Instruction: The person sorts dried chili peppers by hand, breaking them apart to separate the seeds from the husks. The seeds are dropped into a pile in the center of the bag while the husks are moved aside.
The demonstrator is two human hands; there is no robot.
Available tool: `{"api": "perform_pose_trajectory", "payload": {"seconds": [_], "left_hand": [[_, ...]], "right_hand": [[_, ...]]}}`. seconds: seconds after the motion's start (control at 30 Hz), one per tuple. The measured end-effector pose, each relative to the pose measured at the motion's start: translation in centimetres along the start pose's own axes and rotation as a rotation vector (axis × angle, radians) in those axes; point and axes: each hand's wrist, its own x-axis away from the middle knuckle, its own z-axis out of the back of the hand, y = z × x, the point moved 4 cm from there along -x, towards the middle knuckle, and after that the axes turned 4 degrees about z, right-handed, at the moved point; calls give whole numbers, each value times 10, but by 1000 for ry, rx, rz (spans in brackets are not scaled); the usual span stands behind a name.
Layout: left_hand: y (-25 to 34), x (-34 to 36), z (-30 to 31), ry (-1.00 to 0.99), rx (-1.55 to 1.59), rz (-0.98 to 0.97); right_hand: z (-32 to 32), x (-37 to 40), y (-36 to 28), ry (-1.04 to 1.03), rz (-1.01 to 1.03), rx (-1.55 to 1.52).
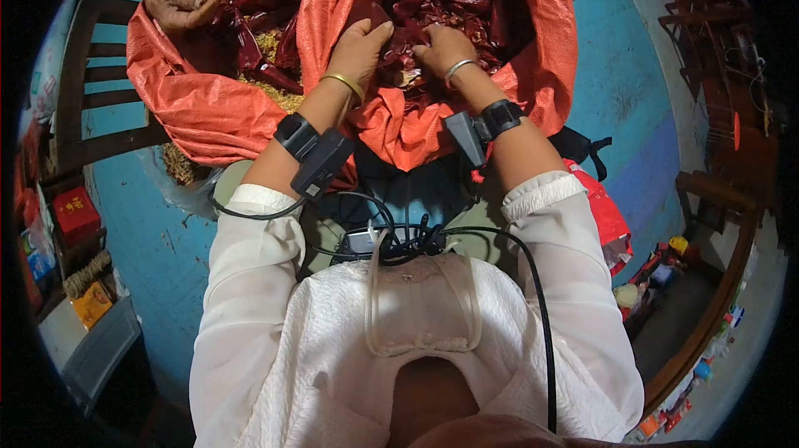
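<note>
Both my hands are at the mouth of an orange-red woven sack (545,24) that holds dark red dried chilies (466,3). My left hand (359,50), with a gold bangle at the wrist, has its fingers bent together at the left of the chilies; what they hold is too small to name. Close by on the right, my right hand (445,53), with a silver bangle, is curled over broken chili pieces (408,74), its fingertips pressed together. A gap separates the two hands.
Another person's hand (179,7) hovers by a second orange-red sack (191,107) with chilies and yellow seeds (279,94). A wooden chair (75,74) stands at left. Black cables (533,282) cross my lap. A red bag (603,215) lies beside my right arm.
</note>
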Motion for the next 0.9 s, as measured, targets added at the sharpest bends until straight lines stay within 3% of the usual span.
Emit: {"api": "perform_pose_trajectory", "payload": {"seconds": [0.23,0.37,0.43,0.5,0.57,0.7,0.8,0.87,0.9], "left_hand": [[-7,-8,1,6,10,-9],[-6,-6,1,1,36,-17],[-4,-3,0,2,23,-3],[1,4,-7,2,32,32],[0,5,-7,5,41,64],[-7,-4,-4,-17,-14,26],[-9,-5,-3,-23,-14,7],[-8,-4,-3,-30,-2,-3],[-6,-1,-4,-9,-26,2]], "right_hand": [[-10,29,-41,12,77,-105],[-17,19,-27,-18,169,-220],[-6,18,-17,77,178,-266],[8,21,-11,114,222,-130],[6,30,-15,-108,227,-81],[-19,45,-33,-263,324,13],[-27,33,-21,-184,363,-60],[-9,31,-14,189,327,60],[-7,31,-15,191,327,58]]}}
